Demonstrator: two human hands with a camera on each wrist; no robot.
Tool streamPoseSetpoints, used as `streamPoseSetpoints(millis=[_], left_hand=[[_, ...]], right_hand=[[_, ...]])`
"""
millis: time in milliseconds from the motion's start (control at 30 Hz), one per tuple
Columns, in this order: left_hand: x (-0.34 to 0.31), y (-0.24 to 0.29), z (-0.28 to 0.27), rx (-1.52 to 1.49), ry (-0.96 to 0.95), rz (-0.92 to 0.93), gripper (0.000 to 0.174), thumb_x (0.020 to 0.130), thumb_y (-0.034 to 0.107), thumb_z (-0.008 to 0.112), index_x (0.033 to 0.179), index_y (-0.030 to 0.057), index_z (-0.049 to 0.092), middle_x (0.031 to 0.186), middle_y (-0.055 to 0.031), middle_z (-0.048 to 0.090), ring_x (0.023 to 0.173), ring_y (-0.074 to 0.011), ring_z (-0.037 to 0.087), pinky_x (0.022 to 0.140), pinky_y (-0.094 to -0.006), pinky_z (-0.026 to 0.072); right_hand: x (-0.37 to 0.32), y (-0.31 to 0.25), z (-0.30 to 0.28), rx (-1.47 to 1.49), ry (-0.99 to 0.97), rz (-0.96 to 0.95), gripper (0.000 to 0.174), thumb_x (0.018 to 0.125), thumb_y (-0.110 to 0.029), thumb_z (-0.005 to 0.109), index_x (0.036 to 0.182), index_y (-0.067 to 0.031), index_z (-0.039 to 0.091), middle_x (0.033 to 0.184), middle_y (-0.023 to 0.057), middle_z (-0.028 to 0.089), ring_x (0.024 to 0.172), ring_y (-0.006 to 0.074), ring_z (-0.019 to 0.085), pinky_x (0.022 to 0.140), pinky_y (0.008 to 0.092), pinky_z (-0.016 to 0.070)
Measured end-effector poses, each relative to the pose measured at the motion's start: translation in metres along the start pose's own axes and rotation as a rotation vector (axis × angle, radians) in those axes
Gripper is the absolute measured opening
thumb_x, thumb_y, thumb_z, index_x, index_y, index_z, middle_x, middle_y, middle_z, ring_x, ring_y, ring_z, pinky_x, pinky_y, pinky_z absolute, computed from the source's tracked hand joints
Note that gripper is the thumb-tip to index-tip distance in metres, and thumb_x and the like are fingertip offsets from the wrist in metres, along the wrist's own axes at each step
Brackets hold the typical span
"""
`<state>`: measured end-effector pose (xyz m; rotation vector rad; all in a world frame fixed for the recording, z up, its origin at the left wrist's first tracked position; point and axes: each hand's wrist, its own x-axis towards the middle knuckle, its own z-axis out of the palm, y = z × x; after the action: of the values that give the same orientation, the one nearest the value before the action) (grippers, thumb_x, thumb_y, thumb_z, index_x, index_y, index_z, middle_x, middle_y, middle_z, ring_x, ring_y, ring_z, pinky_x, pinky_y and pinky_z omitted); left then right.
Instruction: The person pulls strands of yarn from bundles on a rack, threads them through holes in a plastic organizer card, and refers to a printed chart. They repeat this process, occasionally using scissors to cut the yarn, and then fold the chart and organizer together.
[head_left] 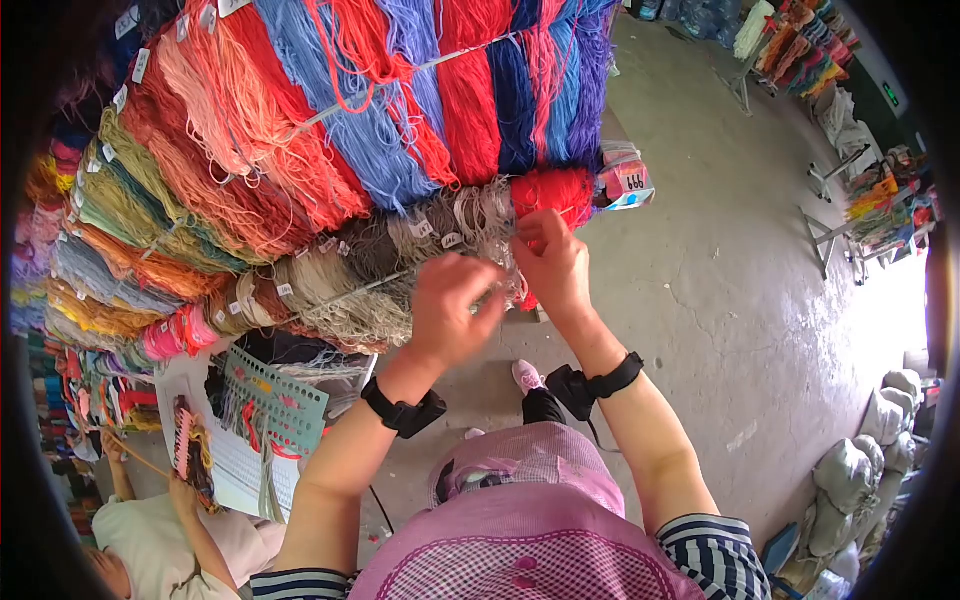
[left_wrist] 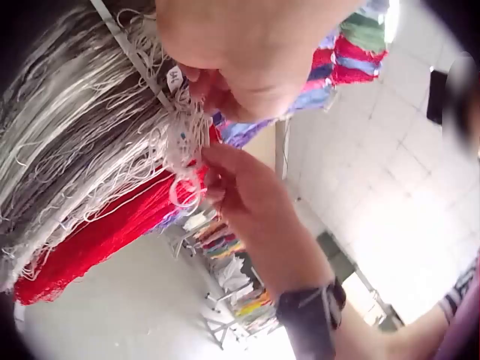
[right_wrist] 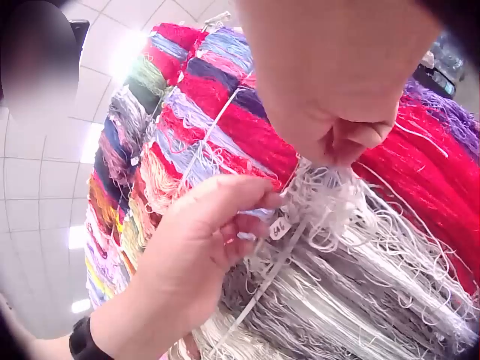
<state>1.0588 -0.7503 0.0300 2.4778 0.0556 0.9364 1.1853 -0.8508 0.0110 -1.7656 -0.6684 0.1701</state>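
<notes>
My right hand (head_left: 553,262) is at the end of a rod hung with yarn, beside a red skein (head_left: 560,195). Its thumb and forefinger pinch the looped top of a white yarn skein (right_wrist: 326,199), as the right wrist view shows. Blurred in the head view, my left hand (head_left: 455,310) is just to the left, fingers loosely bent around a gap. In the right wrist view that left hand (right_wrist: 202,236) is beside a small white number tag (right_wrist: 278,227) and the rod (right_wrist: 266,281). Grey and off-white skeins (left_wrist: 82,127) hang below both hands.
Red, blue and coral skeins (head_left: 340,120) hang on a rod above. A box marked 666 (head_left: 625,180) is at the rack's end. Another person (head_left: 180,540) works at lower left by a perforated card (head_left: 275,400). Sacks (head_left: 850,470) and wheeled racks (head_left: 835,225) stand right.
</notes>
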Motion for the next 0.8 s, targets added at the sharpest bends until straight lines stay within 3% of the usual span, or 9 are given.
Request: streamPoseSetpoints(millis=[67,100,167,300,333,433,500,667,800], left_hand=[[0.007,-0.011,-0.001,-0.043,0.167,-0.248,0.009,0.079,0.003,0.07,0.087,0.0057,0.065,0.085,-0.0055,0.062,0.07,-0.0211,0.059,0.06,-0.0286,0.0464],[0.011,-0.011,-0.002,-0.043,0.167,-0.25,0.009,0.079,0.003,0.07,0.087,0.0057,0.065,0.085,-0.0055,0.062,0.07,-0.0211,0.059,0.06,-0.0286,0.0464],[0.016,-0.012,-0.003,0.062,0.217,-0.389,0.01,0.079,0.007,0.072,0.085,0.0071,0.064,0.085,-0.0041,0.059,0.067,-0.0175,0.056,0.057,-0.0279,0.0452],[0.02,-0.015,0.013,0.336,0.195,-0.307,0.01,0.078,0.01,0.075,0.083,0.0073,0.066,0.087,-0.0033,0.059,0.064,-0.0163,0.056,0.056,-0.0273,0.0447],[0.019,-0.016,0.014,0.336,0.194,-0.306,0.01,0.078,0.01,0.075,0.083,0.0073,0.066,0.087,-0.0033,0.059,0.064,-0.0163,0.056,0.056,-0.0273,0.0447],[0.018,-0.02,0.017,0.245,0.226,-0.366,0.01,0.079,0.013,0.075,0.083,0.0099,0.066,0.084,-0.0029,0.058,0.067,-0.0193,0.06,0.057,-0.0308,0.0462],[0.013,-0.017,0.007,-0.09,0.215,-0.484,0.009,0.079,0.005,0.074,0.081,0.0036,0.066,0.085,-0.0034,0.056,0.067,-0.0112,0.056,0.056,-0.0243,0.0425],[-0.003,0.001,-0.007,-0.143,0.113,-0.277,0.011,0.079,0.001,0.073,0.085,0.0043,0.065,0.097,-0.0034,0.056,0.072,-0.0103,0.055,0.057,-0.0237,0.0408],[-0.015,0.015,-0.006,-0.175,0.103,-0.165,0.01,0.081,0.001,0.071,0.087,0.0051,0.064,0.093,-0.0029,0.059,0.071,-0.0098,0.054,0.058,-0.0224,0.0401]], right_hand=[[0.002,0.002,-0.01,-0.083,0.062,-0.038,0.021,0.08,-0.004,0.066,0.1,-0.0108,0.066,0.081,0.0083,0.065,0.067,0.0267,0.063,0.062,0.0362,0.0507],[0.001,-0.001,-0.015,-0.084,0.06,-0.037,0.021,0.08,-0.004,0.066,0.1,-0.0108,0.066,0.081,0.0083,0.065,0.067,0.0267,0.063,0.062,0.0362,0.0507],[-0.001,-0.007,-0.022,-0.305,0.143,-0.286,0.026,0.077,-0.003,0.067,0.101,-0.0127,0.066,0.086,0.0069,0.061,0.069,0.0273,0.063,0.062,0.038,0.051],[-0.004,-0.012,-0.016,-0.322,-0.027,-0.491,0.03,0.075,-0.003,0.069,0.103,-0.0135,0.068,0.093,0.0074,0.058,0.082,0.0288,0.062,0.064,0.0395,0.0512],[-0.004,-0.005,-0.013,-0.328,-0.042,-0.457,0.03,0.074,-0.003,0.069,0.103,-0.0126,0.068,0.095,0.0078,0.058,0.087,0.0293,0.061,0.066,0.0395,0.0517],[-0.006,0.006,-0.016,-0.282,-0.035,-0.422,0.029,0.075,-0.002,0.069,0.102,-0.011,0.068,0.094,0.008,0.058,0.082,0.0291,0.061,0.066,0.0378,0.0519],[-0.01,0.006,-0.021,-0.196,-0.044,-0.371,0.025,0.076,-0.002,0.068,0.1,-0.01,0.069,0.092,0.0083,0.058,0.078,0.028,0.062,0.065,0.0367,0.0518],[-0.025,-0.01,-0.024,0.027,-0.059,-0.213,0.015,0.08,-0.003,0.07,0.095,-0.0077,0.07,0.083,0.0076,0.058,0.067,0.0215,0.06,0.063,0.0319,0.0496],[-0.03,-0.004,-0.02,0.095,-0.143,-0.08,0.012,0.086,-0.011,0.07,0.096,-0.0047,0.07,0.078,0.0051,0.057,0.067,0.0139,0.056,0.062,0.0268,0.0455]])
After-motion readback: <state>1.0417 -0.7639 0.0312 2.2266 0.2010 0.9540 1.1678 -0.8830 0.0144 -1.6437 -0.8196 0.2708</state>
